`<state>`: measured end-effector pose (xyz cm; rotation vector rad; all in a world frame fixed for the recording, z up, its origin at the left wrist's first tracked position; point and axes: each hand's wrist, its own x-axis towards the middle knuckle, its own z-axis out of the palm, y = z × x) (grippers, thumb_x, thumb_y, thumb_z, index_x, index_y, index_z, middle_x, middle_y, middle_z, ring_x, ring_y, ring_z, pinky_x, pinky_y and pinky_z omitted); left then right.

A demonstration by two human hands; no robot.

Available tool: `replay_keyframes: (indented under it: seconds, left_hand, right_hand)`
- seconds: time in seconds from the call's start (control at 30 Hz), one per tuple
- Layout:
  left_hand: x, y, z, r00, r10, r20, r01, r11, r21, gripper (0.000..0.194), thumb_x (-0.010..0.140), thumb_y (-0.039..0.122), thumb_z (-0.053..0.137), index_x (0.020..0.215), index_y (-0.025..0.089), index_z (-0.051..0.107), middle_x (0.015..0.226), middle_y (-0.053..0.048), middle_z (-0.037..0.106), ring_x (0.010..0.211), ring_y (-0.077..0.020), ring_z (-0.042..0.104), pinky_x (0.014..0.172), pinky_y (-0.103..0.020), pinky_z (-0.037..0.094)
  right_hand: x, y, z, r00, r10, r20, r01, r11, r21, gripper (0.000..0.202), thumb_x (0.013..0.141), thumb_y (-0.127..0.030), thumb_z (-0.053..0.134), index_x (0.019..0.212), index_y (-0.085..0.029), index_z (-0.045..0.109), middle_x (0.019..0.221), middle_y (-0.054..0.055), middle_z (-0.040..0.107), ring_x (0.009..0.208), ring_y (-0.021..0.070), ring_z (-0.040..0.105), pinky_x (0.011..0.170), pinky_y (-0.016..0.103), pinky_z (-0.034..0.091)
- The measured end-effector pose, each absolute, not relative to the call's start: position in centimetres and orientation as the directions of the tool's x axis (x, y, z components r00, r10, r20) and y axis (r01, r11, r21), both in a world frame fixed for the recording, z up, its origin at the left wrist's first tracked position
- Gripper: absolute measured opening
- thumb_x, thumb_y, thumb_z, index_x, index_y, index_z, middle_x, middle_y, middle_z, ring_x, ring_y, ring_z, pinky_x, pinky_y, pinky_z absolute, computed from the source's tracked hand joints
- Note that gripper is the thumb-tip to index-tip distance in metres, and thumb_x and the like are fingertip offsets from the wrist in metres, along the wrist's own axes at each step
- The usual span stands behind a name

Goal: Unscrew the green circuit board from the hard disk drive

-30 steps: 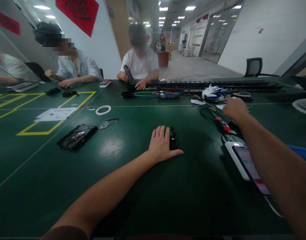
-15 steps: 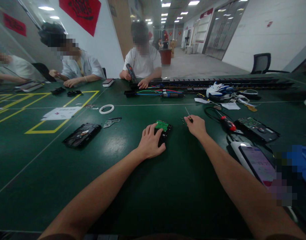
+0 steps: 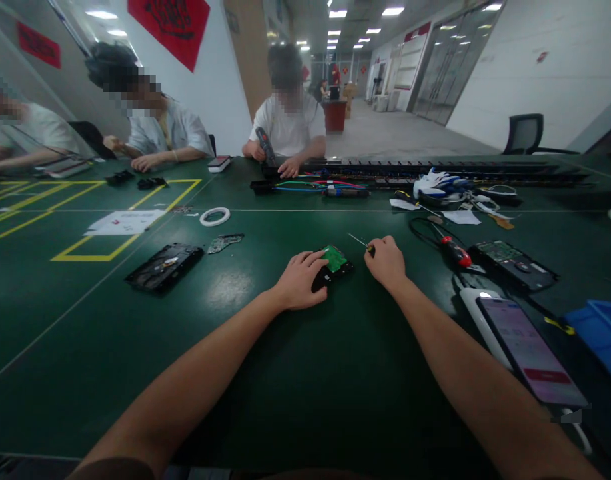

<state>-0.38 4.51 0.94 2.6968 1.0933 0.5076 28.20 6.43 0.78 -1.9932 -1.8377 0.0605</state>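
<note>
A black hard drive with a green circuit board on top lies at the middle of the table. My left hand grips its left side, fingers over the top edge and thumb along the near side. Just right of the drive, my right hand is closed on a thin screwdriver, whose shaft points up and left, apart from the drive. Its handle is mostly hidden in my fingers. Tiny screws appear to lie near the shaft.
Left stand an opened hard drive, a loose circuit board and a tape roll. Right lie a red-black screwdriver, another hard drive, a phone and a blue bin. Across the table a person holds a power tool.
The hard drive has turned clockwise and shifted slightly right under my left hand. My right hand has moved a little nearer to it, and the screwdriver's shaft has swung left.
</note>
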Motion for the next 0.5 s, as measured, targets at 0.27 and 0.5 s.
replay_keyframes:
  seconds: [0.27, 0.5]
  left_hand:
    - [-0.7, 4.8, 0.8, 0.671, 0.685, 0.284, 0.597, -0.727, 0.340, 0.078, 0.091, 0.066, 0.071, 0.153, 0.020, 0.055, 0.167, -0.019, 0.044, 0.156, -0.0418, 0.040, 0.129, -0.061, 0.033]
    - [-0.7, 4.9, 0.8, 0.692, 0.682, 0.236, 0.594, -0.724, 0.351, 0.079, 0.095, 0.060, 0.071, 0.164, 0.027, 0.049, 0.172, -0.012, 0.043, 0.158, -0.0411, 0.038, 0.128, -0.064, 0.033]
  right_hand:
    - [28.8, 7.1, 0.7, 0.076, 0.972, 0.225, 0.970, -0.020, -0.240, 0.028, 0.106, -0.035, 0.057, 0.119, -0.019, 0.075, 0.116, 0.014, 0.072, 0.098, 0.0280, 0.071, 0.077, 0.037, 0.053]
    - [28.5, 7.5, 0.7, 0.049, 0.975, 0.216, 0.977, -0.003, -0.211, 0.029, 0.107, -0.036, 0.054, 0.115, -0.021, 0.077, 0.118, 0.015, 0.072, 0.094, 0.0272, 0.071, 0.073, 0.036, 0.052]
